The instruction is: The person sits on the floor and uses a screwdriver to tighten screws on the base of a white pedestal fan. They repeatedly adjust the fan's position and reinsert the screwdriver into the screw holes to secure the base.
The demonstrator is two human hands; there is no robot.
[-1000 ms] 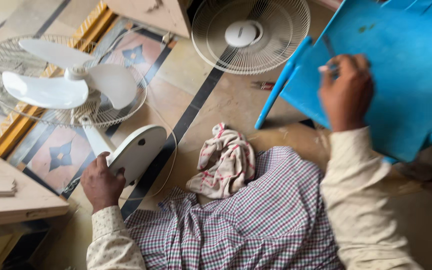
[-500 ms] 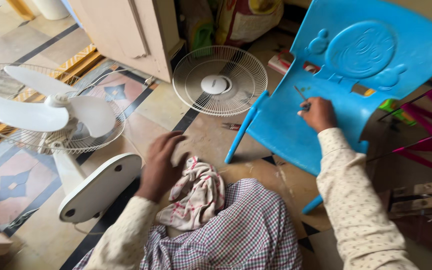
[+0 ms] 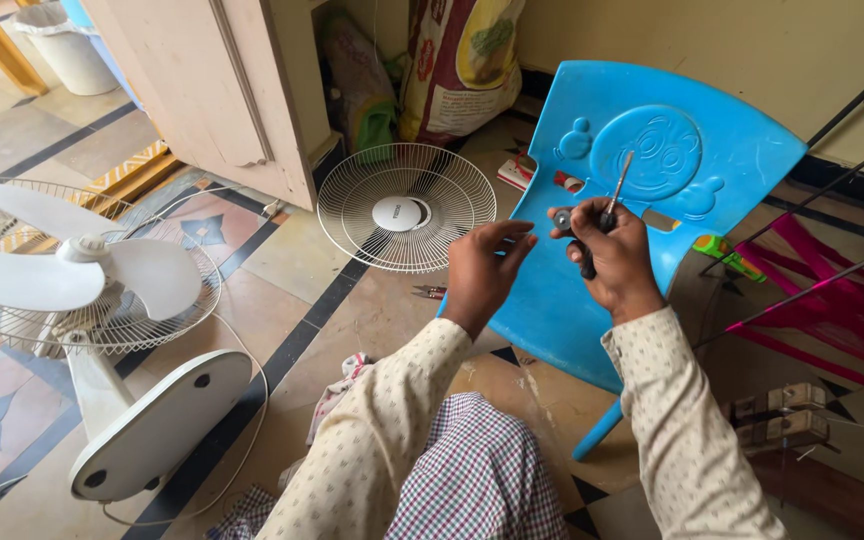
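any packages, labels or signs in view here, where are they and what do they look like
Printed sack: leaning on the back wall behind the fan guard; tall, white, red and yellow.
Small box: on the floor at the blue chair's left edge; flat, white and red.
Green packet: floor right of the chair; small, green with orange.

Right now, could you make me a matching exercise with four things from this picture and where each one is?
Things:
1. screwdriver
2. loose fan grille
3. blue plastic chair
4. white fan

Places:
a. lying on its side on the floor, at the left
b. leaning against the cupboard and bags
c. in the right hand
d. tipped over, behind both hands

Pairs: 1-c, 2-b, 3-d, 4-a
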